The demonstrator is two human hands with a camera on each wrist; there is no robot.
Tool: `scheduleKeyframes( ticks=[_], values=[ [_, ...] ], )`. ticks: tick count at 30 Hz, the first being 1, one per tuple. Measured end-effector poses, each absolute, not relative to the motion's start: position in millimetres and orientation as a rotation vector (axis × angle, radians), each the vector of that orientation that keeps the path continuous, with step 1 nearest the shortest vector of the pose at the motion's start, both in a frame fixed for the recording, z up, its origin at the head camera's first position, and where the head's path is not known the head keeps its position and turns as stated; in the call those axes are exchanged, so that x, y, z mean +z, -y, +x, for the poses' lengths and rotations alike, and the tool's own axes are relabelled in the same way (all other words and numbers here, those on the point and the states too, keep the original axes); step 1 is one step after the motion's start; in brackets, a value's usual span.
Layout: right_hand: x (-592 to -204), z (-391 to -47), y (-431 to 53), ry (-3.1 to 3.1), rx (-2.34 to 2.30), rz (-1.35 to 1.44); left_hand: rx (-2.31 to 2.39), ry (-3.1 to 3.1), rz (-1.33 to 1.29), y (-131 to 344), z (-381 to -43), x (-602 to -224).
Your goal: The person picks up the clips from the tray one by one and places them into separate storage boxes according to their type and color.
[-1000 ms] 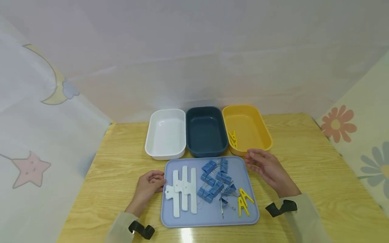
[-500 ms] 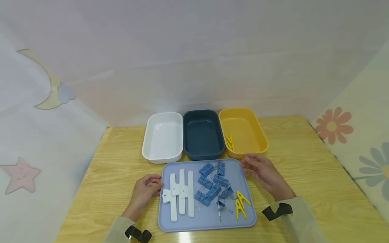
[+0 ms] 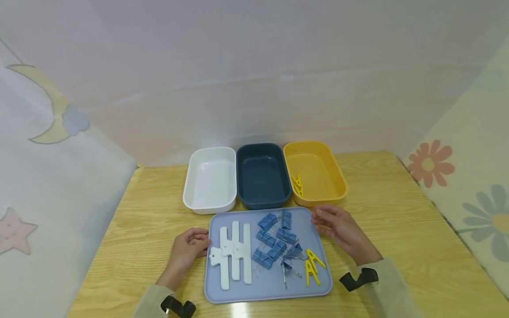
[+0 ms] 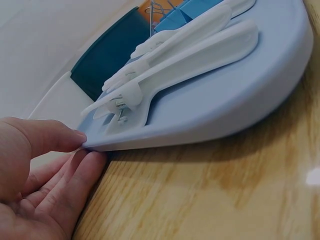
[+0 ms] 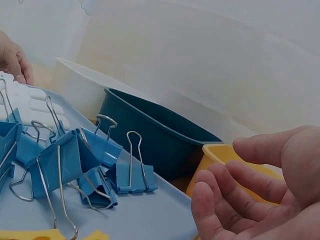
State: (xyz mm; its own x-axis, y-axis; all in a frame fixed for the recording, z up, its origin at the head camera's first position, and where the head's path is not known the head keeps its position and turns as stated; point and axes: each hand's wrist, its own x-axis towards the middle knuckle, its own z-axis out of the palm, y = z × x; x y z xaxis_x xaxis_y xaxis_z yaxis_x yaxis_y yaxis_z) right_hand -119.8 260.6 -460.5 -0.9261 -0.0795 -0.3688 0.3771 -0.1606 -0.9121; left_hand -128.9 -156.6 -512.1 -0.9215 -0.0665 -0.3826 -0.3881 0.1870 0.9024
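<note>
A pale blue tray [image 3: 262, 291] lies on the wooden table between both hands. On its left part rest three white bag clips [image 3: 247, 254], side by side. Several blue binder clips [image 3: 277, 250] with metal handles are heaped at the centre and right. Yellow clothespins [image 3: 309, 267] lie near the tray's right front corner. My left hand [image 3: 187, 247] is at the tray's left edge, thumb tip and loosely bent fingers right at the rim in the left wrist view. Beside the right rear corner, my right hand [image 5: 270, 185] has relaxed, slightly bent fingers with nothing in them.
Behind the tray stand three boxes in a row: a white box [image 3: 210, 185], a dark blue box [image 3: 262, 176] and a yellow box [image 3: 318, 176]. Yellow clothespins [image 3: 297, 187] lie inside the yellow one, by its left wall. Printed pale sheets [image 3: 254, 88] enclose the table.
The head view has shifted slightly, so everything appears a little lower and further left. Hands, tray and clips keep the same places relative to each other.
</note>
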Motion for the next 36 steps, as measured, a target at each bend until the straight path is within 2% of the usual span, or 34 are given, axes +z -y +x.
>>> scheduleKeyframes(
  ticks=[36],
  values=[
    [-462.6, -84.7, -258.8, -1.836, -2.045, 0.344, 1.829, -2.182, -0.390, 157.7, -129.6, -512.0]
  ],
)
